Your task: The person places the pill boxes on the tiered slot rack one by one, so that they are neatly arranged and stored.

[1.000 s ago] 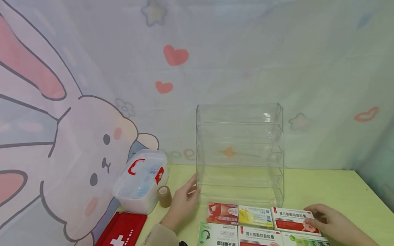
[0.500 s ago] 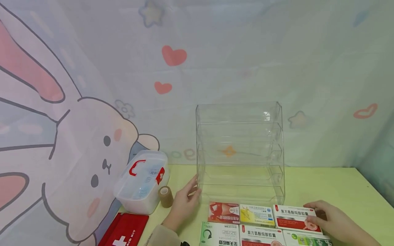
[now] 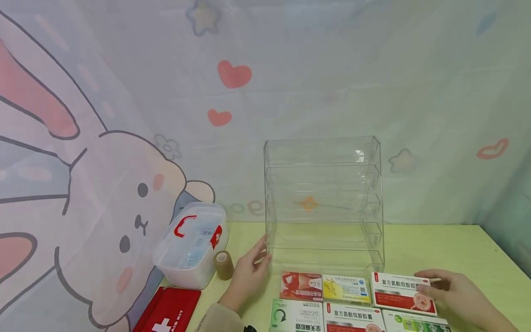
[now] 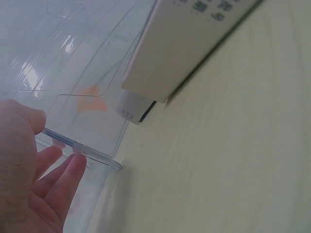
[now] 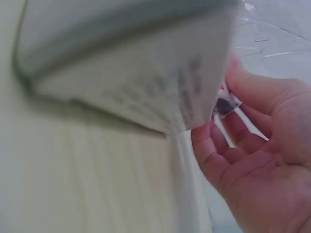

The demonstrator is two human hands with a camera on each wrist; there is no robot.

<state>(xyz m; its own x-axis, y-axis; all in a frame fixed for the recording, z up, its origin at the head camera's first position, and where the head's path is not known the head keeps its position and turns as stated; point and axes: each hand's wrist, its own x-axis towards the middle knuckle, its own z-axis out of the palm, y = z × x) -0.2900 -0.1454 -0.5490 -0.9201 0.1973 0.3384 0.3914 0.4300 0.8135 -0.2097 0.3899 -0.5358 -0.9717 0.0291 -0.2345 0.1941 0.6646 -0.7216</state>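
A clear tiered display rack (image 3: pixel 323 249) stands on the table, its shelves bare. My left hand (image 3: pixel 249 274) holds the rack's lower left side; in the left wrist view, thumb and fingers of the left hand (image 4: pixel 43 170) lie on either side of the clear panel. On the right, my right hand (image 3: pixel 454 295) pinches the right end of a red-and-white medicine box (image 3: pixel 398 295). Beside that box lie a yellow-and-white box (image 3: pixel 346 289) and a red box (image 3: pixel 301 286). In the right wrist view a large blurred box (image 5: pixel 146 82) partly hides the right fingers.
Nearer the front are a green-and-white box (image 3: pixel 296 316), another red-and-white box (image 3: pixel 352 318) and a green-patterned box (image 3: pixel 416 321). At left stand a white lidded first-aid case (image 3: pixel 191 249), a brown tape roll (image 3: pixel 224 266) and a red pouch (image 3: pixel 174 309). A cartoon curtain (image 3: pixel 435 92) hangs behind.
My right hand has shifted slightly right and away from me with the red-and-white medicine box, which has turned a little. The left hand keeps its hold on the rack.
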